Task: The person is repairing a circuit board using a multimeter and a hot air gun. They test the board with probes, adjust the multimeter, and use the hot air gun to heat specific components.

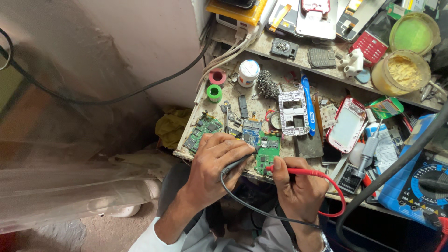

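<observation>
My left hand grips a black test probe whose tip rests at a green circuit board near the workbench's front edge. My right hand pinches a red test probe with its tip touching the same board's lower edge. Black and red leads loop down below my hands. A blue multimeter lies at the far right.
The cluttered workbench holds another green board, a white phone frame, a red-rimmed phone shell, solder spools, steel wool, a blue toothbrush and two yellow-green tubs. A thick black cable crosses at right.
</observation>
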